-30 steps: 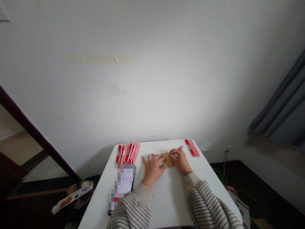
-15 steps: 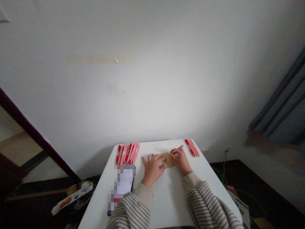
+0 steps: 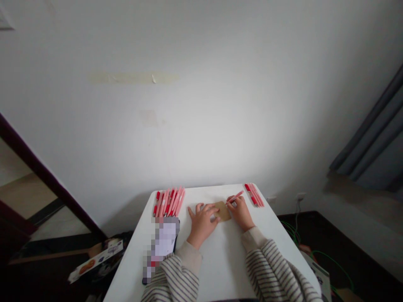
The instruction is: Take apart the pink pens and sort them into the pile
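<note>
My left hand (image 3: 201, 221) lies flat with fingers spread, its fingertips pressing on a small brown card (image 3: 223, 211) in the middle of the white table (image 3: 220, 260). My right hand (image 3: 242, 212) is closed around a pink pen (image 3: 235, 196), with the tip resting at the card's right edge. Both sleeves are striped.
A bundle of several pink and red pens (image 3: 168, 201) lies at the table's far left. A smaller group of pens (image 3: 253, 194) lies at the far right corner. A blurred-out flat object (image 3: 160, 243) sits near the left edge. A box (image 3: 96, 260) and cables (image 3: 315, 251) are on the floor.
My right hand and the pen have shifted slightly along the card's right edge. My left hand has stayed put.
</note>
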Demonstrator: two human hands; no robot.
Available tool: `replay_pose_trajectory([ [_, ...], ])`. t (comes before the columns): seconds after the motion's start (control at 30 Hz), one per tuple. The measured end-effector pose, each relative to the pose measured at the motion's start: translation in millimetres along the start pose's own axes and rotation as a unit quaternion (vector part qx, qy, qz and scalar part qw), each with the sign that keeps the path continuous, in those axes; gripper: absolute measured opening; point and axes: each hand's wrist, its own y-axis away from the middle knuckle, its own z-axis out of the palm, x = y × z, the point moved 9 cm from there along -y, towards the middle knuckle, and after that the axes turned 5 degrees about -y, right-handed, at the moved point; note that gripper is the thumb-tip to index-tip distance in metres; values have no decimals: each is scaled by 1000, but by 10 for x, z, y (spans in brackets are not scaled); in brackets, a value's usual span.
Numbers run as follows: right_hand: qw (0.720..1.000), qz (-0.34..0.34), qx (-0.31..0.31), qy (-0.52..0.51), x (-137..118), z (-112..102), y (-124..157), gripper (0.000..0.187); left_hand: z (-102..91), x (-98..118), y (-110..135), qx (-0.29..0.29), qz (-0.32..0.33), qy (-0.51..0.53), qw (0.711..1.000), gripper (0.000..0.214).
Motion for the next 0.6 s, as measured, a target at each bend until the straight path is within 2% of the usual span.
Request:
replay_pose_trajectory([
  [0.27, 1000, -2, 24, -13, -57, -97, -24, 15, 11, -9, 4, -1, 2, -1, 1000, 32],
  [0.6, 999, -3, 23, -25, -77, -98, -14, 22, -27, 20, 10, -1, 1, -14, 1000, 32],
])
